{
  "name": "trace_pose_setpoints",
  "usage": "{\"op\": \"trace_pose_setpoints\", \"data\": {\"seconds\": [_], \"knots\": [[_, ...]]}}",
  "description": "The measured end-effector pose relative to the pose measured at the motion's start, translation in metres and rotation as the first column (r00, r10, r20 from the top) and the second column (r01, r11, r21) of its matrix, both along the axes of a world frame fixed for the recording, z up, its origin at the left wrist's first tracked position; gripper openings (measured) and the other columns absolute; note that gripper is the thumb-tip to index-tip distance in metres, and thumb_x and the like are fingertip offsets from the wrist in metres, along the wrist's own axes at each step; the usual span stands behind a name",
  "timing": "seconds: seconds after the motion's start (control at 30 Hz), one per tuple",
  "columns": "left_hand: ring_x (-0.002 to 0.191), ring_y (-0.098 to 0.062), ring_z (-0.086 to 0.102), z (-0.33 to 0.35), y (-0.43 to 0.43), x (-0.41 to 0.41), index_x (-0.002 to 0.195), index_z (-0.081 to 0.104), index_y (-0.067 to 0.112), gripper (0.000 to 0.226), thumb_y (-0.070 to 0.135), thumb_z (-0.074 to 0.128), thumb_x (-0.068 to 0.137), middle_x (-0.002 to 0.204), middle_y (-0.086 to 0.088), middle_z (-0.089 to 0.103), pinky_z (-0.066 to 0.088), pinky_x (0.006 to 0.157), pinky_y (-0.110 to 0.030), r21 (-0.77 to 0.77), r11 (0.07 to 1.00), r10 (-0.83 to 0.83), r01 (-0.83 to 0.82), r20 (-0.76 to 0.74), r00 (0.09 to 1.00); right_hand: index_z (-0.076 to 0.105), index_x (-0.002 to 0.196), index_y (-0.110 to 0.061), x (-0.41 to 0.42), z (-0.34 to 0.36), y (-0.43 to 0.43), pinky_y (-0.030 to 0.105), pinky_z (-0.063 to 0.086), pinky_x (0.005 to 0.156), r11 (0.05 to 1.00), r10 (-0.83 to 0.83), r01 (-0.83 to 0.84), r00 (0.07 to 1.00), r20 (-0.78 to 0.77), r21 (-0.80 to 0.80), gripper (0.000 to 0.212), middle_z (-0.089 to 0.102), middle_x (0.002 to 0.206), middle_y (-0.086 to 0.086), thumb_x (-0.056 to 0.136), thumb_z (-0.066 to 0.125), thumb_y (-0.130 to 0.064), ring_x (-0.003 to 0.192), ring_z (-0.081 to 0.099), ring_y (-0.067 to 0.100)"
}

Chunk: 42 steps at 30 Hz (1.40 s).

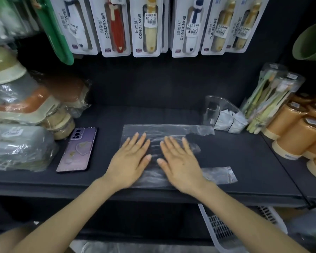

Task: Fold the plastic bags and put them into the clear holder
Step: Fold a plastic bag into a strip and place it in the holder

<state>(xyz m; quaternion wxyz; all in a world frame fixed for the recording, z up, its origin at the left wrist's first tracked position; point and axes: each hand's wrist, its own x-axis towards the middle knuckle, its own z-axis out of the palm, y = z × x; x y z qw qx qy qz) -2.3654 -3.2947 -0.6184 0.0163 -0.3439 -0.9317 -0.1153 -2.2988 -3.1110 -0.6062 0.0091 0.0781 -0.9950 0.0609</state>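
Dim, even overhead lighting is recorded; glare is noted on wrapped goods (pixel 20 148); edges are bowed and softly blurred.

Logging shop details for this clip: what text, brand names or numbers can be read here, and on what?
"CONDENSE": vertical on the hanging blister packs.
"珂蒂丝": beside it, same packs.
"2.00": white price sticker on those packs.
Too blurred: remaining sticker print, labels on the orange cups.

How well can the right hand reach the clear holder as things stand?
Probably yes. The right hand lies flat on the plastic bag; between it and the clear holder there is only flat bag and dark shelf.
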Motion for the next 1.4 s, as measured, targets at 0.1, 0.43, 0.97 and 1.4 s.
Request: {"op": "trace_pose_setpoints", "data": {"seconds": [0.1,0.43,0.97,1.4], "knots": [[0.142,-0.010,-0.022,-0.011,-0.013,0.018,0.145,-0.010,0.026,0.094,0.074,-0.032,0.067,0.155,0.007,-0.015,-0.021,0.111,-0.021,-0.053,0.999,0.005,-0.002,0.059,0.998,0.030,0.148,-0.007,0.011,-0.017,-0.008,0.041,-0.004,0.116,1.000,0.019,-0.019,1.000,0.004,0.014,0.085,0.025,0.155,0.009,0.093,-0.012,-0.056,0.145,0.017,0.016],[0.140,-0.005,-0.021,-0.013,-0.020,0.015,0.143,-0.013,0.034,0.103,0.089,-0.024,0.056,0.154,0.009,-0.016,-0.014,0.115,-0.023,-0.063,0.998,0.026,-0.016,0.175,0.984,0.041,0.144,-0.020,0.060,-0.012,0.046,0.042,0.003,0.117,0.996,0.049,-0.056,0.993,-0.104,-0.075,0.082,0.029,0.153,0.005,0.089,0.017,-0.075,0.145,0.022,0.023],[0.111,-0.003,0.061,0.014,-0.053,0.053,0.098,0.075,0.029,0.065,0.079,0.037,0.079,0.108,0.014,0.072,0.039,0.101,-0.023,0.693,0.642,-0.170,-0.328,0.546,0.820,0.074,0.085,-0.012,0.085,0.041,0.040,0.021,0.047,0.074,0.809,-0.090,0.110,0.994,0.064,-0.577,0.022,0.072,0.081,-0.010,0.094,0.059,-0.026,0.078,0.063,-0.002],[0.069,-0.020,0.063,0.010,-0.025,0.034,0.092,0.051,0.019,0.011,0.023,0.061,0.090,0.068,0.000,0.070,0.046,0.069,-0.034,0.456,0.755,0.324,-0.470,0.364,0.873,0.070,0.074,-0.018,-0.017,0.059,0.053,0.023,0.043,0.069,0.873,-0.069,0.187,0.962,0.266,-0.450,0.018,0.065,0.071,-0.012,0.091,0.063,-0.020,0.064,0.053,0.001]]}}
